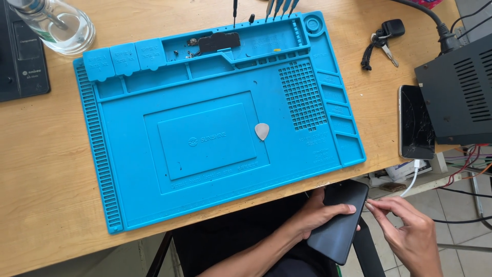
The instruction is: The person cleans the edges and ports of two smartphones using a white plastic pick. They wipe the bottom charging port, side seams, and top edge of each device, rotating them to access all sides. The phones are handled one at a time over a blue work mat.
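Wooden surface (46,154) with a blue repair mat (215,123); I hold a dark phone (339,221) below its near edge, over my lap.

My left hand (320,210) grips the phone, steadying it tilted; my right hand (410,231) pinches at its side edge, on what I cannot tell. Farther off on the mat lies a grey pick (262,131); right, a cracked phone (415,122) charging beside a black box (458,87); beyond, keys (382,41) and a glass jar (61,23).
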